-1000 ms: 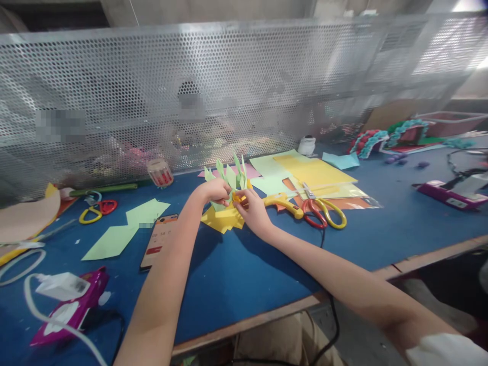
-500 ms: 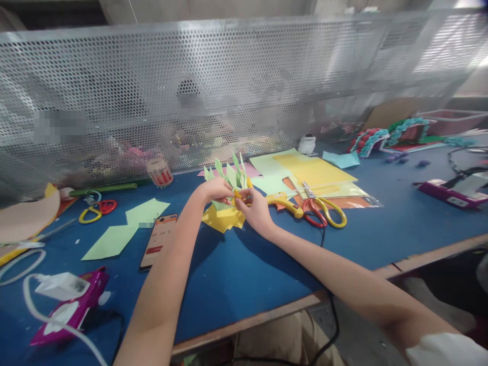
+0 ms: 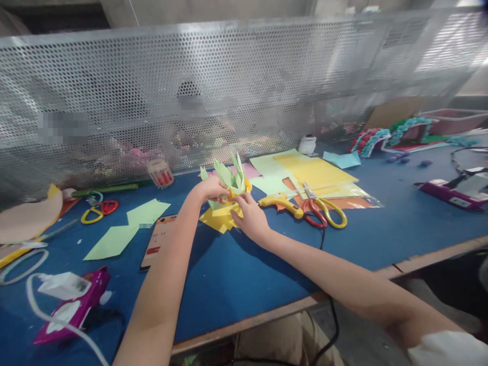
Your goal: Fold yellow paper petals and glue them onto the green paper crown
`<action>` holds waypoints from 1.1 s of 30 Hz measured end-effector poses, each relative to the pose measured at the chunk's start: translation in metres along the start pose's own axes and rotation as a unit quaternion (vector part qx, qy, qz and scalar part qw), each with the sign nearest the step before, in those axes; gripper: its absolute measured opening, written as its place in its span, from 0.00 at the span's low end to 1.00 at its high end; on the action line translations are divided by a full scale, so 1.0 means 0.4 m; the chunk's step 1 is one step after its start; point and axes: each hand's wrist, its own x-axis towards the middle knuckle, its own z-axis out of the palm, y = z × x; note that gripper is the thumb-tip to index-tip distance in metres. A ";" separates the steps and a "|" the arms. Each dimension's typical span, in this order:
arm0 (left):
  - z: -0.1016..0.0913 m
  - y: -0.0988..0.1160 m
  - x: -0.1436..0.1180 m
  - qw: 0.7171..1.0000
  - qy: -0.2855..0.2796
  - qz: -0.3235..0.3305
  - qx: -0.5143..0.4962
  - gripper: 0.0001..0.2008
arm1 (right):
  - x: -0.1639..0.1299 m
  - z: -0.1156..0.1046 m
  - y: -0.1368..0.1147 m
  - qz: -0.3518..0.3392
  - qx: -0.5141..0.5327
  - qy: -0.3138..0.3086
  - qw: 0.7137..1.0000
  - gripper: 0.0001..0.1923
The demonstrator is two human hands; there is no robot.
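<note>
Just left of yellow plastic glue gun point(image 3: 284, 202), on blue tabletop point(image 3: 236, 284): spiky green-and-yellow folded-paper craft point(image 3: 224, 175). Left hand point(image 3: 212, 189) curled at it, hold unclear; right hand point(image 3: 251, 217) partly open, thumb and fingers parted beside it.

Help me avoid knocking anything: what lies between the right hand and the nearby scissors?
The head view shows a yellow glue gun between the right hand and those scissors.
</note>
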 end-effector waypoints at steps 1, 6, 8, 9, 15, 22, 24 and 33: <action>-0.004 -0.005 0.001 1.000 0.002 -0.002 0.003 0.16 | -0.003 -0.001 -0.006 -0.017 -0.020 -0.006 1.000 0.16; -0.014 -0.019 0.003 1.000 0.004 -0.003 0.022 0.15 | -0.011 0.004 -0.018 -0.079 -0.089 -0.034 0.992 0.18; -0.016 -0.020 0.002 0.999 0.003 -0.001 0.033 0.15 | -0.015 0.010 -0.019 -0.088 -0.105 -0.044 0.990 0.19; -0.017 -0.020 0.001 0.999 0.004 0.001 0.039 0.15 | -0.017 0.012 -0.020 -0.089 -0.112 -0.048 0.989 0.20; -0.030 -0.049 0.009 0.996 0.021 0.007 0.087 0.15 | -0.030 0.023 -0.024 -0.093 -0.132 -0.082 0.983 0.19; -0.042 -0.112 0.034 0.991 0.033 0.026 0.123 0.15 | -0.029 0.033 -0.010 -0.095 -0.124 -0.147 0.977 0.16; -0.041 -0.121 0.043 0.990 0.037 0.031 0.130 0.16 | -0.027 0.029 -0.010 -0.097 -0.118 -0.162 0.975 0.16; -0.036 -0.119 0.046 0.987 0.059 0.031 0.148 0.16 | -0.023 0.018 -0.014 -0.093 -0.102 -0.179 0.974 0.16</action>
